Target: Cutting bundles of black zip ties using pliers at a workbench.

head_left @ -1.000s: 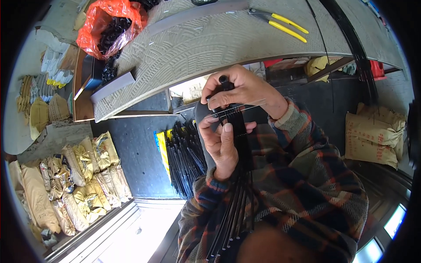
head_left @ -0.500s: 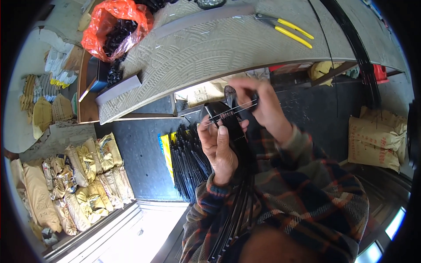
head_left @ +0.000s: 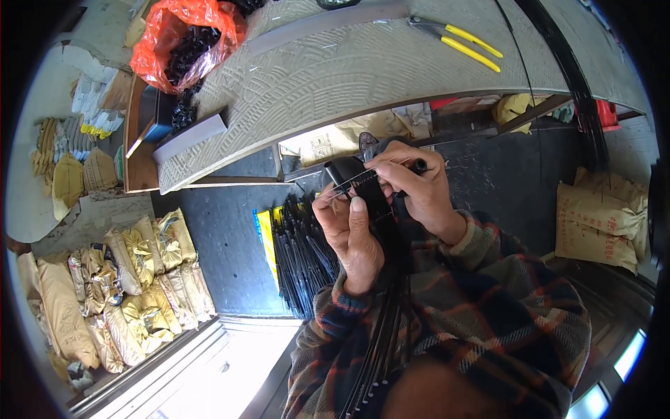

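My left hand (head_left: 357,248) is closed around a flat black band (head_left: 373,199), its thumb pressed on top. Thin metal rods (head_left: 347,187) lie across the band's far end, close to the left fingertips. My right hand (head_left: 426,188) has its thumb and fingers pinched together at the rods' right side. A dark piece with a round end (head_left: 420,166) shows between its curled fingers; the rest of it is hidden. Below the band, a bundle of thin black strips (head_left: 377,349), some white-tipped, lies along my lap. A dark, rounded object (head_left: 342,169) sits just beyond the left fingers.
A textured grey table (head_left: 314,105) stands ahead with yellow-handled cutters (head_left: 467,45) and an orange plastic bag (head_left: 150,52) of black parts. A black bundle (head_left: 569,63) hangs over its right side. Black strips (head_left: 303,251) stand left of me. Paper-wrapped packages (head_left: 118,300) and sacks (head_left: 604,223) lie around.
My right hand has come down from above the rods and now pinches beside the band. My left hand keeps its hold with little movement.
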Available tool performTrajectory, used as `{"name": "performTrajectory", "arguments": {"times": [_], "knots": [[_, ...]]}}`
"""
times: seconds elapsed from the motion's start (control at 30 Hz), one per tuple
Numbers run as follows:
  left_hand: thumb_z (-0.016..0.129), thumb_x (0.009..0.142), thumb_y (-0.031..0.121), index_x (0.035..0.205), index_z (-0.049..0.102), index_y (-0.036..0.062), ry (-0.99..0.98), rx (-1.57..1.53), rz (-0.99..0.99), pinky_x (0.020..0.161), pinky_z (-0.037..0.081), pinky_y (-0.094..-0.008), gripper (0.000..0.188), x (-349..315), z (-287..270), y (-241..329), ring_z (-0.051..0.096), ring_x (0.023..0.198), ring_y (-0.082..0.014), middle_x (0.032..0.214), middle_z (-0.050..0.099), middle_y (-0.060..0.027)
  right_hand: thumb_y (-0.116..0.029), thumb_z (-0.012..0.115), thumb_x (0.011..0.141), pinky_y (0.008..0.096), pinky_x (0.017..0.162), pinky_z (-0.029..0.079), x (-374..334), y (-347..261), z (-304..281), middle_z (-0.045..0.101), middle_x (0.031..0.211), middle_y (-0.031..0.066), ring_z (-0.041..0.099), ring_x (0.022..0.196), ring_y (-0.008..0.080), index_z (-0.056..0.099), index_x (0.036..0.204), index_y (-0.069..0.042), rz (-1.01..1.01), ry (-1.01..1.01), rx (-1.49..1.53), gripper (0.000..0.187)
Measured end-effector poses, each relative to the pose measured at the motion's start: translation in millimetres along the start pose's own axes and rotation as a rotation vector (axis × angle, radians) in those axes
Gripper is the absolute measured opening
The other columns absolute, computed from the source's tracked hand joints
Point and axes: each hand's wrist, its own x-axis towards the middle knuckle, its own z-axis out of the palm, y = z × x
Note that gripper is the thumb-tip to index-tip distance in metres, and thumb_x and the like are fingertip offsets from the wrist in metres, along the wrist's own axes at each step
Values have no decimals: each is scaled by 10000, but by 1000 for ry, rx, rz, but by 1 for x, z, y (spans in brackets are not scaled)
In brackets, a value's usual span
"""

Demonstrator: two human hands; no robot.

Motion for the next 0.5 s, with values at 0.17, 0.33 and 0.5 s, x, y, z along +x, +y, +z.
{"name": "performTrajectory", "arguments": {"times": [0.17, 0.33, 0.5], "knots": [[474, 872, -50, 1137, 384, 70, 64, -28, 24, 851, 419, -280, 304, -1, -1, 4, 508, 931, -133, 1116, 489, -98, -39, 593, 792, 204, 534, 394, -1, -5, 3, 553, 719, 34, 472, 607, 69, 660, 842, 20, 25, -59, -113, 102], [534, 832, -66, 1096, 437, 64, -26, -75, -74, 867, 406, -275, 309, 7, -15, 16, 529, 909, -132, 1038, 538, -72, -57, 723, 719, 237, 644, 396, -2, 16, -2, 589, 784, 40, 501, 757, 72, 655, 786, 13, -46, -243, -152, 118], [600, 770, -92, 1002, 519, 27, -184, -113, -230, 802, 452, -277, 274, 26, -35, 38, 574, 853, -140, 943, 604, -77, -57, 722, 723, 236, 593, 383, -5, 9, -6, 604, 746, 30, 503, 687, 72, 659, 800, 22, 174, -276, -107, 127]]}}
